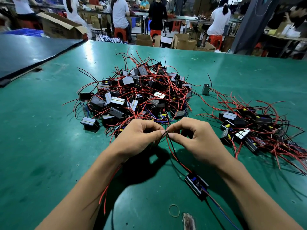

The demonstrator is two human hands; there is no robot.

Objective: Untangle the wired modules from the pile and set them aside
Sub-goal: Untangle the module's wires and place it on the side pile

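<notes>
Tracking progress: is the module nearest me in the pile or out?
Out: the module is alone, well clear of the pile; its wires run up to the right hand.

Two piles: main pile [136,97], side pile [255,128]; two loose: grey module [205,89], near module [196,184]; one rubber band [174,210]

The person works bare-handed. The left hand [139,138] and the right hand [197,140] have uncovered fingers and knuckles with plain skin creases, and the right thumb [178,139] carries a short, unpainted nail. Back from the fingers, each wrist widens into bare skin: the left forearm [83,188] and the right forearm [249,188] are uncovered as far as the view reaches.
</notes>
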